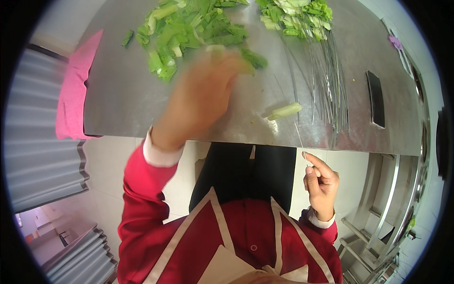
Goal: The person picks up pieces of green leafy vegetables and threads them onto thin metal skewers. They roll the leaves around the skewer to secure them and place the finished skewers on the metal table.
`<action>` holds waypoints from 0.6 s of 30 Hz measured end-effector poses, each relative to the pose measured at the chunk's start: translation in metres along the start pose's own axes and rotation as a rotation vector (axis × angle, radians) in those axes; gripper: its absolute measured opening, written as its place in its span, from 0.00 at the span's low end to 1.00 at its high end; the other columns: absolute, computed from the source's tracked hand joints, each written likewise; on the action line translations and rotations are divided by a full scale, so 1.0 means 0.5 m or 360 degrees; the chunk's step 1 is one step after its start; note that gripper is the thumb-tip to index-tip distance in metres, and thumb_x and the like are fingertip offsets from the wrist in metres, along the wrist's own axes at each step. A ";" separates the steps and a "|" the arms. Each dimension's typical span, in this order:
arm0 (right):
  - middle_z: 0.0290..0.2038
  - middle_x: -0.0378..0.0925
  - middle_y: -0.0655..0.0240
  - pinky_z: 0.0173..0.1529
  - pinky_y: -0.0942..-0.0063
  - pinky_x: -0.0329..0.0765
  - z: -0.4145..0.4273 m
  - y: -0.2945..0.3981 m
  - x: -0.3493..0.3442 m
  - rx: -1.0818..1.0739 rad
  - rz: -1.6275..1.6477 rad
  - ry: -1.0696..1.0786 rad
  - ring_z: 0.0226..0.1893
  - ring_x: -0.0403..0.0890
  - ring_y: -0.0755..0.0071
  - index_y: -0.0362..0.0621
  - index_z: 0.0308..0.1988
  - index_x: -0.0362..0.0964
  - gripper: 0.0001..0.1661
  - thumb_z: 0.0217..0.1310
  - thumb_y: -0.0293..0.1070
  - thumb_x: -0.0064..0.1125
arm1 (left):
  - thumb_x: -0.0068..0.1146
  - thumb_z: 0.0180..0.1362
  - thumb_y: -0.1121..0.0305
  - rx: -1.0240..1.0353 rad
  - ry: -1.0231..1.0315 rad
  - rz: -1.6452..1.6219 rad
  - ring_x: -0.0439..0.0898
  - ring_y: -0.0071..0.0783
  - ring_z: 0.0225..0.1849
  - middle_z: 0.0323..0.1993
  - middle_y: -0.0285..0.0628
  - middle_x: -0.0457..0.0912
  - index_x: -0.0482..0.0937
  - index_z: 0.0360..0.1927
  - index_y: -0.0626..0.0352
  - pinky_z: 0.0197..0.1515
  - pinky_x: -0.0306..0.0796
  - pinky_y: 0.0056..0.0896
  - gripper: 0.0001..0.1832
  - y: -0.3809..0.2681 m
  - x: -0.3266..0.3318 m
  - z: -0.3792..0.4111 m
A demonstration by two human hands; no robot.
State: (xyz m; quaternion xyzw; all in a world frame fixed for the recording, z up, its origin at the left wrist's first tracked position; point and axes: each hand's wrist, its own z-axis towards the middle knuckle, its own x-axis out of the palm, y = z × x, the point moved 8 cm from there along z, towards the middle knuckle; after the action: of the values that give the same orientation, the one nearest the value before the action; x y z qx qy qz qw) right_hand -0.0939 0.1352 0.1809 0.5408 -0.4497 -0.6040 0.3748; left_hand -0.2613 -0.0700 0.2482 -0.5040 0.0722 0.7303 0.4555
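Note:
My right hand [321, 184] pinches the lower end of a thin metal skewer [299, 133] in front of the table edge. A pale green leaf-vegetable stem piece [284, 111] is threaded across this skewer, above the metal tabletop. My left hand [205, 88] is motion-blurred and reaches over the near side of a pile of cut green leaves [195, 28]. Its fingertips are at a leaf piece [253, 58]; the blur hides whether they grip anything.
Farther right, loaded skewers of cut greens [298, 16] lie with their bare metal ends [330, 88] towards me. A dark phone [376, 99] rests near the right side of the metal table [120, 88]. Pink cloth [78, 85] hangs over the left edge. A metal rack [386, 202] stands lower right.

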 end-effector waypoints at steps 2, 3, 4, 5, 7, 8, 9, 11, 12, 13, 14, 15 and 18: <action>0.12 0.64 0.77 0.23 0.86 0.62 0.006 0.004 -0.006 0.0050 -0.0067 0.0033 0.15 0.63 0.88 0.38 0.50 0.73 0.18 0.59 0.19 0.52 | 0.56 0.50 0.77 0.0069 0.0055 0.0101 0.75 0.48 0.46 0.45 0.46 0.77 0.77 0.43 0.61 0.48 0.69 0.39 0.15 0.026 0.026 0.038; 0.12 0.63 0.77 0.24 0.86 0.62 0.007 0.003 -0.009 0.0058 -0.0051 0.0019 0.15 0.62 0.88 0.38 0.50 0.74 0.18 0.59 0.19 0.52 | 0.56 0.50 0.77 0.0138 0.0071 0.0093 0.74 0.47 0.45 0.43 0.46 0.77 0.77 0.43 0.61 0.47 0.69 0.40 0.14 0.033 0.046 0.061; 0.11 0.63 0.76 0.24 0.86 0.62 0.007 0.001 -0.010 0.0066 -0.0036 0.0009 0.15 0.62 0.88 0.38 0.50 0.74 0.18 0.59 0.19 0.52 | 0.56 0.50 0.77 0.0202 0.0086 0.0086 0.74 0.47 0.44 0.42 0.46 0.77 0.77 0.42 0.61 0.47 0.69 0.41 0.14 0.036 0.062 0.077; 0.11 0.62 0.76 0.24 0.86 0.62 0.006 -0.002 -0.011 0.0074 -0.0021 -0.0001 0.15 0.62 0.88 0.38 0.50 0.74 0.18 0.58 0.18 0.52 | 0.56 0.49 0.76 0.0197 0.0159 0.0118 0.74 0.47 0.44 0.42 0.46 0.77 0.77 0.42 0.61 0.46 0.69 0.41 0.14 0.044 0.081 0.088; 0.11 0.62 0.76 0.24 0.86 0.62 0.002 -0.009 -0.013 0.0074 -0.0021 -0.0008 0.15 0.61 0.88 0.38 0.49 0.74 0.18 0.58 0.18 0.52 | 0.57 0.49 0.75 0.0187 0.0309 0.0176 0.74 0.46 0.43 0.41 0.46 0.77 0.77 0.42 0.61 0.45 0.69 0.41 0.14 0.055 0.114 0.104; 0.11 0.62 0.76 0.24 0.86 0.62 -0.001 -0.012 -0.015 0.0073 -0.0021 -0.0010 0.15 0.61 0.88 0.38 0.49 0.74 0.17 0.58 0.18 0.52 | 0.58 0.48 0.75 0.0223 0.0315 0.0173 0.74 0.47 0.41 0.39 0.46 0.77 0.77 0.42 0.61 0.44 0.69 0.40 0.14 0.059 0.119 0.110; 0.11 0.62 0.76 0.24 0.86 0.62 -0.003 -0.013 -0.018 0.0065 -0.0020 -0.0014 0.15 0.61 0.88 0.38 0.49 0.74 0.17 0.58 0.18 0.52 | 0.58 0.48 0.75 0.0259 0.0323 0.0167 0.74 0.47 0.39 0.37 0.46 0.77 0.77 0.42 0.61 0.42 0.69 0.39 0.15 0.062 0.121 0.115; 0.11 0.62 0.76 0.24 0.86 0.61 -0.005 -0.014 -0.024 0.0045 -0.0014 -0.0016 0.15 0.61 0.88 0.38 0.49 0.75 0.17 0.58 0.19 0.52 | 0.58 0.49 0.74 0.0203 0.0311 0.0075 0.75 0.45 0.34 0.34 0.44 0.78 0.77 0.42 0.61 0.39 0.70 0.35 0.14 0.071 0.110 0.114; 0.11 0.62 0.76 0.24 0.86 0.61 -0.005 -0.016 -0.032 0.0042 -0.0005 -0.0044 0.15 0.61 0.88 0.38 0.49 0.74 0.17 0.58 0.18 0.52 | 0.58 0.50 0.74 0.0131 0.0295 -0.0025 0.75 0.42 0.32 0.32 0.43 0.78 0.77 0.42 0.61 0.37 0.69 0.33 0.14 0.069 0.099 0.119; 0.11 0.62 0.76 0.24 0.86 0.61 -0.004 -0.015 -0.039 0.0037 0.0003 -0.0061 0.15 0.61 0.88 0.38 0.49 0.74 0.17 0.58 0.18 0.52 | 0.58 0.51 0.74 0.0049 0.0276 -0.0121 0.75 0.40 0.30 0.30 0.42 0.79 0.77 0.42 0.61 0.36 0.69 0.31 0.13 0.066 0.083 0.119; 0.11 0.62 0.76 0.24 0.86 0.61 -0.002 -0.013 -0.044 0.0031 0.0012 -0.0076 0.14 0.61 0.88 0.38 0.49 0.74 0.18 0.58 0.18 0.52 | 0.57 0.53 0.74 -0.0089 0.0271 -0.0237 0.75 0.36 0.28 0.29 0.40 0.79 0.77 0.41 0.62 0.35 0.69 0.29 0.12 0.064 0.068 0.117; 0.11 0.62 0.76 0.24 0.86 0.61 0.002 -0.006 -0.046 0.0022 0.0004 -0.0071 0.14 0.61 0.87 0.38 0.49 0.74 0.18 0.58 0.18 0.52 | 0.55 0.55 0.74 -0.0223 0.0267 -0.0353 0.74 0.31 0.27 0.28 0.39 0.79 0.76 0.41 0.63 0.34 0.68 0.28 0.10 0.057 0.049 0.112; 0.11 0.63 0.77 0.22 0.85 0.62 0.014 0.016 -0.044 -0.0029 0.0048 -0.0001 0.13 0.62 0.86 0.35 0.49 0.73 0.17 0.59 0.19 0.50 | 0.49 0.60 0.73 -0.0615 0.0285 -0.1031 0.72 0.22 0.27 0.28 0.37 0.79 0.76 0.41 0.67 0.33 0.67 0.24 0.09 0.047 0.018 0.071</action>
State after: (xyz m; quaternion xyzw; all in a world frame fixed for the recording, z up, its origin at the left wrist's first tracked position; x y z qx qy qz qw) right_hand -0.0984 0.1542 0.1955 0.5303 -0.4525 -0.6025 0.3886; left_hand -0.3034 -0.0580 0.2495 -0.6390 -0.1902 0.5019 0.5511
